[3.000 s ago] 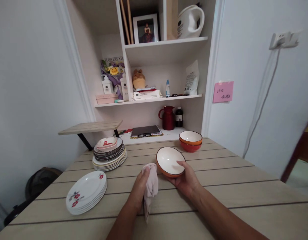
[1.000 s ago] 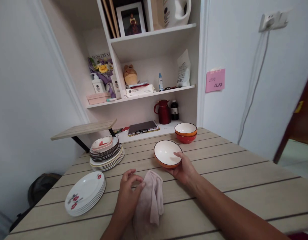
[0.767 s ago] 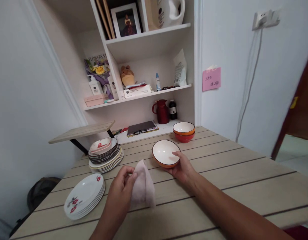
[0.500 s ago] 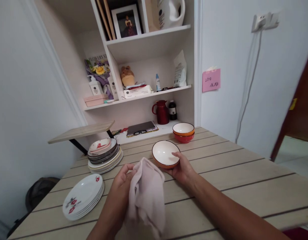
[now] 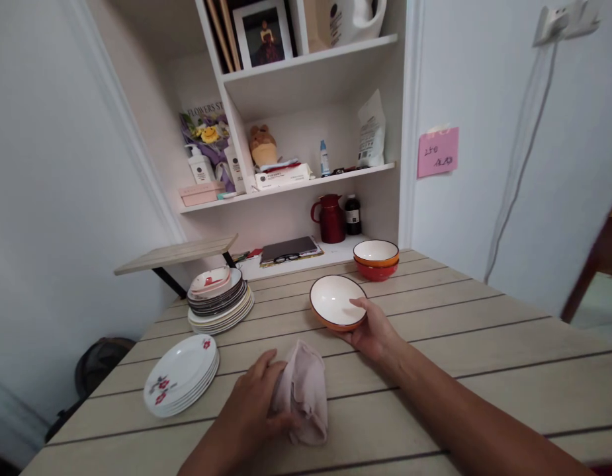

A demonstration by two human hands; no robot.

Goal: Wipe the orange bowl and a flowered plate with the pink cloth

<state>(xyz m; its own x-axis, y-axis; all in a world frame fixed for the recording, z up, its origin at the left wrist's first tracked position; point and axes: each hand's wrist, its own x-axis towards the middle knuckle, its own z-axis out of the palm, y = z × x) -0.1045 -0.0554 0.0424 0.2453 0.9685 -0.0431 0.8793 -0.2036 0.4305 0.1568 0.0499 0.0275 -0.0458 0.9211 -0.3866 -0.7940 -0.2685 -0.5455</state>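
Observation:
My right hand (image 5: 378, 330) grips an orange bowl (image 5: 335, 297) with a white inside and dark rim, thumb inside it and fingers underneath. The bowl is tilted toward me, just above the table or touching it; I cannot tell which. A crumpled pale pink cloth (image 5: 306, 396) rests on the table in front of the bowl. At its left side is my left hand (image 5: 256, 396), fingers spread apart and thumb against the cloth. Behind the held bowl to the right, another orange bowl (image 5: 376, 251) is stacked in a red bowl (image 5: 378, 271).
White plates with red flowers (image 5: 181, 373) form a stack at left. Behind it stands a taller pile of plates (image 5: 221, 311) topped with small dishes (image 5: 210, 281). A raised wooden stand (image 5: 176, 254), a laptop (image 5: 290, 249) and a red jug (image 5: 331, 219) are at the back.
The pink cloth has come down onto the table, and my left hand has loosened from its pinch on it. The bowl stays in my right hand. The view has shifted slightly.

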